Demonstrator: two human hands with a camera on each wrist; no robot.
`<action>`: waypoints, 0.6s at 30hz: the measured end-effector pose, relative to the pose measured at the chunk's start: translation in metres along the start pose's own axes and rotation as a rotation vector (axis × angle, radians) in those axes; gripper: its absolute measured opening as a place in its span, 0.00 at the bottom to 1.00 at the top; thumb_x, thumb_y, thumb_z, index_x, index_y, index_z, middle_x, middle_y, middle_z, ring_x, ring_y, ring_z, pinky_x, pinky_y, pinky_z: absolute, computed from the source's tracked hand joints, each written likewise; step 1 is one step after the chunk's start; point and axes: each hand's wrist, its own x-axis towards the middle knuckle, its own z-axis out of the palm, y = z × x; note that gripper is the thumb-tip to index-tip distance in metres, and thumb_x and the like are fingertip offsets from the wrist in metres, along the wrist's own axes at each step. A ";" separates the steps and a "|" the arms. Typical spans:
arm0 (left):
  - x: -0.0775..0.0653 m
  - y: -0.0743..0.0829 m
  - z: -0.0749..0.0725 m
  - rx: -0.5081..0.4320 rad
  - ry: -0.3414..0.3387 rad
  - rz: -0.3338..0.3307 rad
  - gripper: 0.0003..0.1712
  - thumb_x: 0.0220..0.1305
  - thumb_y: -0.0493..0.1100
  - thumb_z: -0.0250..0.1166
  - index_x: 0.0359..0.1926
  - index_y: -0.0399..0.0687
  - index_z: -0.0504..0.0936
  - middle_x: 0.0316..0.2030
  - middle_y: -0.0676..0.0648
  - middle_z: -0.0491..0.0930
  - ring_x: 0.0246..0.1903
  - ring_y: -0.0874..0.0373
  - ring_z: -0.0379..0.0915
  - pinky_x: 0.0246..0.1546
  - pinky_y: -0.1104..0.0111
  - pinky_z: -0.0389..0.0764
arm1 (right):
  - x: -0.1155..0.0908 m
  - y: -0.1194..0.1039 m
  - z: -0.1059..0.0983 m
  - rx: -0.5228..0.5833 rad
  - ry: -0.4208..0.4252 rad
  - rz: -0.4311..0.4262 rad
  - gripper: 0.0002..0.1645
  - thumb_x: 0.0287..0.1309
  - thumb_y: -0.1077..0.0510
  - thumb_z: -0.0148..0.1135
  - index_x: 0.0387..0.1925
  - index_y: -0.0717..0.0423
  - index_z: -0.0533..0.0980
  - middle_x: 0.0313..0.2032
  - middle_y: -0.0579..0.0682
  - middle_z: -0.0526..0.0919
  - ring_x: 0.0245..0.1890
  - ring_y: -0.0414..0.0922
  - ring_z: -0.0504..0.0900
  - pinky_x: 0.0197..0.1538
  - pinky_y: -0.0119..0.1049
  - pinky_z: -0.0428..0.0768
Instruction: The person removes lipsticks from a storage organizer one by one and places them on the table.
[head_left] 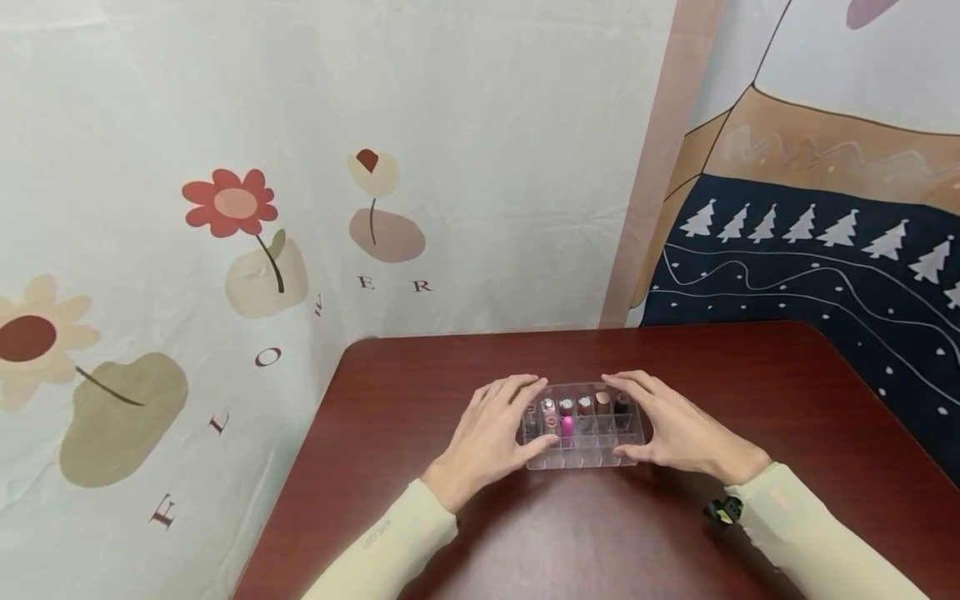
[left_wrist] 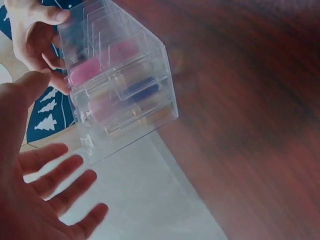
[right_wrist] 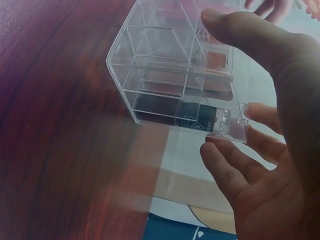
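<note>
A clear plastic lipstick organizer (head_left: 588, 457) with stepped compartments stands on the table between the hands. Several lipsticks fill its back rows, among them a bright pink tube (head_left: 567, 427) and a dark tube (right_wrist: 175, 112) at the right end. The left hand (head_left: 491, 429) is at the organizer's left end, its fingers spread and apart from the plastic in the left wrist view. At the right end is the right hand (head_left: 678, 427), thumb over the front compartments and fingertips right at the back edge, the fingers loosely spread.
The reddish-brown wooden table (head_left: 420, 383) has rounded far corners. Behind it hangs a pale cloth (head_left: 487, 167) printed with flowers, and to the right a dark blue one (head_left: 787, 267) with white trees. A black wristband (head_left: 726, 509) circles the right wrist.
</note>
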 end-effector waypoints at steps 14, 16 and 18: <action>0.009 0.006 0.006 0.158 0.108 0.141 0.24 0.67 0.63 0.86 0.56 0.59 0.94 0.50 0.56 0.90 0.52 0.55 0.84 0.51 0.61 0.84 | 0.001 0.001 0.000 0.005 0.007 -0.010 0.64 0.50 0.46 0.97 0.83 0.55 0.74 0.75 0.57 0.82 0.70 0.58 0.86 0.72 0.67 0.88; 0.010 0.007 0.009 0.178 0.105 0.137 0.23 0.66 0.63 0.86 0.55 0.59 0.95 0.49 0.56 0.90 0.51 0.56 0.83 0.50 0.62 0.82 | 0.001 0.002 0.000 0.001 0.010 -0.016 0.64 0.50 0.46 0.97 0.83 0.56 0.74 0.75 0.57 0.82 0.70 0.58 0.86 0.71 0.66 0.88; 0.010 0.009 0.011 0.185 0.105 0.132 0.22 0.66 0.62 0.86 0.54 0.59 0.95 0.49 0.57 0.90 0.50 0.56 0.83 0.48 0.62 0.81 | 0.001 0.002 0.001 0.000 0.009 -0.020 0.63 0.50 0.46 0.97 0.83 0.56 0.74 0.75 0.57 0.82 0.69 0.57 0.87 0.71 0.66 0.88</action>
